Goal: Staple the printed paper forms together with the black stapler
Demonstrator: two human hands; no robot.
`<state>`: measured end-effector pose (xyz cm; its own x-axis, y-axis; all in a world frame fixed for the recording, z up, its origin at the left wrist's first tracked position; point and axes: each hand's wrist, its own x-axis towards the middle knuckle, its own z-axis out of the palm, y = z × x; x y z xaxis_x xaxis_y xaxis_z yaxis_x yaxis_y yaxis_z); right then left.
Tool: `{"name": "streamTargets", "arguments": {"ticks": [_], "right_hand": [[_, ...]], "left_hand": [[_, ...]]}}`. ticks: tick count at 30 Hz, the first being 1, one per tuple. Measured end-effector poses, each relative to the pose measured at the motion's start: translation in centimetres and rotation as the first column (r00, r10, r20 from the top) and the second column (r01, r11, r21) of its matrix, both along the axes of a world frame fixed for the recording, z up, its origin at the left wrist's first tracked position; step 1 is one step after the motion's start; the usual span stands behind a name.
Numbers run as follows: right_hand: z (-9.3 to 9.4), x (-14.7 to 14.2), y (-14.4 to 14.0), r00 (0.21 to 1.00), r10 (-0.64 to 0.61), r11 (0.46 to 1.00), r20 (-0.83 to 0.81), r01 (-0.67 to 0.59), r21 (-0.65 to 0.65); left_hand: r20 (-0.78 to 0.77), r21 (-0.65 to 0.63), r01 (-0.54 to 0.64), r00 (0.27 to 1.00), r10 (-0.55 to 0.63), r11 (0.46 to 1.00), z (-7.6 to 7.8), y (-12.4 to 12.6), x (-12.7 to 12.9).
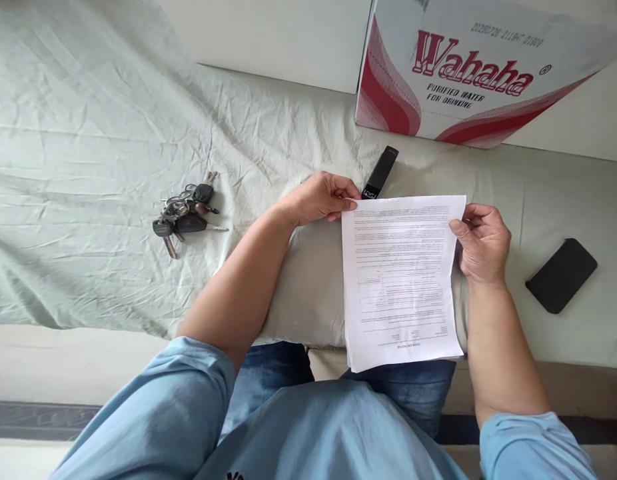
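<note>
A small stack of printed paper sheets (401,280) hangs between my hands, its print upside down from where I look. My left hand (321,197) pinches the top left corner between thumb and fingers. On the other side, my right hand (483,243) grips the upper right edge, thumb on the front and fingers behind. The lower sheet edges reach over my lap and stick out slightly unevenly. Just beyond the top edge, close to my left fingertips, lies a black stapler (382,170); the paper may cover its near end.
A bunch of keys (188,213) lies to the left on the wrinkled pale green cloth (78,200). A black phone-like rectangle (561,275) rests at the right. At the back stands a red and white Wahaha water carton (468,73) against a white surface.
</note>
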<state>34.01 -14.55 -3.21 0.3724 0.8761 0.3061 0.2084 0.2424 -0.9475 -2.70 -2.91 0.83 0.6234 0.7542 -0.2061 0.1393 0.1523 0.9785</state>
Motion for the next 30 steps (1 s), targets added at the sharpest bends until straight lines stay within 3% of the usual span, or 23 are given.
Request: {"name": "streamTargets", "arguments": {"ticks": [30], "right_hand": [[0.12, 0.3, -0.48, 1.0, -0.026, 0.995, -0.002, 0.026, -0.098]], "left_hand": [[-0.04, -0.017, -0.029, 0.999, 0.028, 0.999, 0.73, -0.12, 0.12]]}}
